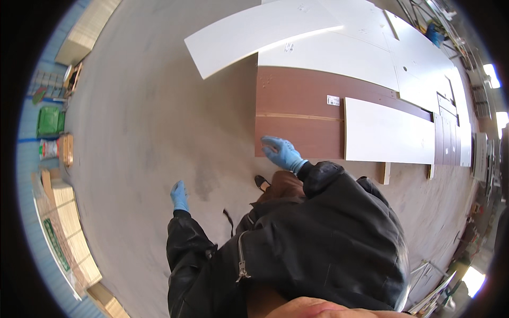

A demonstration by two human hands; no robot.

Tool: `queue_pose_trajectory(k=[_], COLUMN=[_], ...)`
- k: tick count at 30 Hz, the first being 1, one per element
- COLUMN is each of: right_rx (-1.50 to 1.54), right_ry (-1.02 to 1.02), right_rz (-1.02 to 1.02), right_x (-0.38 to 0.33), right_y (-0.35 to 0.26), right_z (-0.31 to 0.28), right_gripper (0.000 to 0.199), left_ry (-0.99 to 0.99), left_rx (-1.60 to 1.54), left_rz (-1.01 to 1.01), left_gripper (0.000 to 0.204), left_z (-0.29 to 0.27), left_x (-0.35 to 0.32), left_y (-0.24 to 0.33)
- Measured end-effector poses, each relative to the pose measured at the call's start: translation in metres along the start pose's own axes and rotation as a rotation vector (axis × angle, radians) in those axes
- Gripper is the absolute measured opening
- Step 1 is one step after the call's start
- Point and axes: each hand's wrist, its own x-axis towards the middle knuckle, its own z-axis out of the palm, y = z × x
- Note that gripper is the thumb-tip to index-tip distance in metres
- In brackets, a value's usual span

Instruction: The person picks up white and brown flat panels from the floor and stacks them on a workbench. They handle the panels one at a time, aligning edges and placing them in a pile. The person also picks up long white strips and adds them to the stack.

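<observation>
Two blue-gloved hands: right hand (282, 152) open, touching brown board (297, 114) edge at 12 o'clock; left hand (180, 195) open, empty. Board looks heavy, stiff; grab long edge.

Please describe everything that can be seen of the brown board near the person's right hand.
The brown board is a large flat panel with a reddish-brown wood look, lying level in a low stack. A thin pale line runs across it lengthwise, a small white label sits near its middle, and small holes show near its far left corner. White panels lie over its right part and far edge. The right hand, in a blue glove, is at its near left edge, fingers spread; whether it touches is unclear.
</observation>
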Motion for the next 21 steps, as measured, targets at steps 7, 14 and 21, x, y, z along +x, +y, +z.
queue_pose_trajectory(k=[7,14,21], right_rx=[0.238,0.387,0.584], right_ry=[-0.004,0.149,0.474], right_rz=[0.259,0.181,0.467], right_x=[0.067,0.200,0.319], right_y=[-0.038,-0.039,-0.041], right_z=[0.052,0.118,0.149], right_gripper=[0.046,0.052,0.067], left_ry=[-0.315,-0.410,-0.340], left_rx=[0.018,0.355,0.672], left_rz=[0.391,0.746,0.934], left_gripper=[0.047,0.051,0.058], left_z=[0.077,0.131,0.171], left_x=[0.028,0.070,0.168], left_y=[0.152,0.299,0.411])
